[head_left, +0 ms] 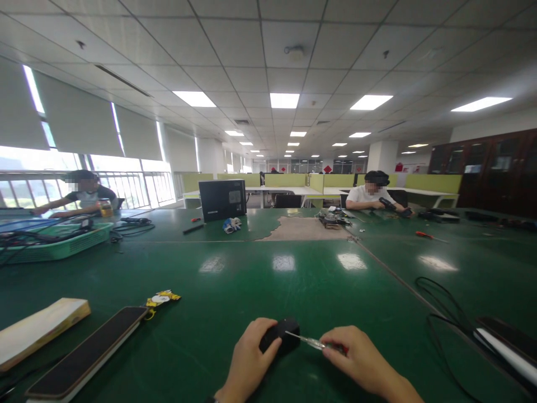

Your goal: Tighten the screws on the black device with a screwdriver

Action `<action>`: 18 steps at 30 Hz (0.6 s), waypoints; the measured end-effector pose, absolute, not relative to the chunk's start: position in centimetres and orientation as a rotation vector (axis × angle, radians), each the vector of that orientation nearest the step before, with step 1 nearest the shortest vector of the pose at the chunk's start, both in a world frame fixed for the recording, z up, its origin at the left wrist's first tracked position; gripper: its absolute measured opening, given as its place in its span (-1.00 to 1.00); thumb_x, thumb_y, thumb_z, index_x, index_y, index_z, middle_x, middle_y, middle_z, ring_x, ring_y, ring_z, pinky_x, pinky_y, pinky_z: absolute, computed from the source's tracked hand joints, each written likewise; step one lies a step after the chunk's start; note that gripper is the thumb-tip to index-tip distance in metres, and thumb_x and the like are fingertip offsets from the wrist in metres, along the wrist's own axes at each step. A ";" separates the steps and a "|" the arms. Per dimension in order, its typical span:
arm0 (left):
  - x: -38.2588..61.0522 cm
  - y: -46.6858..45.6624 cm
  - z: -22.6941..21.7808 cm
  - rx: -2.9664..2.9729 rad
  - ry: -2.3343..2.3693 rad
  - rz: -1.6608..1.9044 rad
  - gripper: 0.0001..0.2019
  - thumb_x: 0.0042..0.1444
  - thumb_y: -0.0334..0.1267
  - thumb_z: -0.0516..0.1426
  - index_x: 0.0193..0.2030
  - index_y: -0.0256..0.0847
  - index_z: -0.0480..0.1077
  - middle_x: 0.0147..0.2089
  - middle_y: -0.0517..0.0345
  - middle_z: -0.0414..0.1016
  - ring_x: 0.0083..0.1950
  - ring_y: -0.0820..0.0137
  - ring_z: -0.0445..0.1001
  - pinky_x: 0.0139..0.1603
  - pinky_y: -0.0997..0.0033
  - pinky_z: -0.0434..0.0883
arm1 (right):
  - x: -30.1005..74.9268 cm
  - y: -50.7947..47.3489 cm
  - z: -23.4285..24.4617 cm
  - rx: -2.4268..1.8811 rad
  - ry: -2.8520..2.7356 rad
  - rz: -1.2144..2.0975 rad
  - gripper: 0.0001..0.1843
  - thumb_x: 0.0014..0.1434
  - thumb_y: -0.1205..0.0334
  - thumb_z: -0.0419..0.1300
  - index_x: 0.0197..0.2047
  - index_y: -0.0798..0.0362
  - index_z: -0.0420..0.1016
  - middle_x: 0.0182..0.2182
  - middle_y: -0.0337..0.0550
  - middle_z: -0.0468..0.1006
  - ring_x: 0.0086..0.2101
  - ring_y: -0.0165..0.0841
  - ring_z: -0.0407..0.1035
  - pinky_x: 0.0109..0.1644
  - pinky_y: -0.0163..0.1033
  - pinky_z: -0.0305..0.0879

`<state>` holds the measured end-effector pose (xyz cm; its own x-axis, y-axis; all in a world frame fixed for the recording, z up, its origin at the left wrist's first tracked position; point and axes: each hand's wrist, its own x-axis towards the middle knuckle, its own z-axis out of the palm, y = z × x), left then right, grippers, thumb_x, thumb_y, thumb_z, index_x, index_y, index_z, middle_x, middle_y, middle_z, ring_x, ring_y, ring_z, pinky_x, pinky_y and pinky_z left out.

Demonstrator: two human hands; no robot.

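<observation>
1. The left hand (248,358) closes around a small black computer mouse (280,334) on the green table (293,280).
2. The right hand (361,358) pinches a thin screwdriver (308,341), tip touching the mouse.
3. The mouse seems light, stiff and smooth; holding its sides looks safest.

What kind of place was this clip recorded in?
Probably an electronics repair or assembly workshop inside an open-plan office: long green-covered workbenches, a red-handled screwdriver and a black computer case lying on them, and a co-worker in a white shirt busy at the far bench.
</observation>
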<state>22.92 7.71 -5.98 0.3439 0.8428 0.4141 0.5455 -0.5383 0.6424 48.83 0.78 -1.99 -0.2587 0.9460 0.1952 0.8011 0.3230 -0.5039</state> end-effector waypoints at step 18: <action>23.4 7.1 -5.5 2.226 1.227 1.024 -0.79 0.12 -0.29 0.16 -0.08 -0.11 0.45 -0.02 0.10 0.48 0.00 0.24 0.44 0.03 0.29 0.40 | 48.9 0.6 -2.2 -1.483 -2.196 0.427 -0.71 0.23 0.11 0.07 -0.25 -0.01 0.60 -0.38 -0.22 0.60 -0.36 -0.37 0.40 -0.22 -0.35 0.18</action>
<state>23.36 7.06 -5.52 0.3469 0.8444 0.4083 0.5524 -0.5357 0.6387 48.91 0.65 -2.16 -0.3177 0.9280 0.1947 0.7873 0.3726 -0.4912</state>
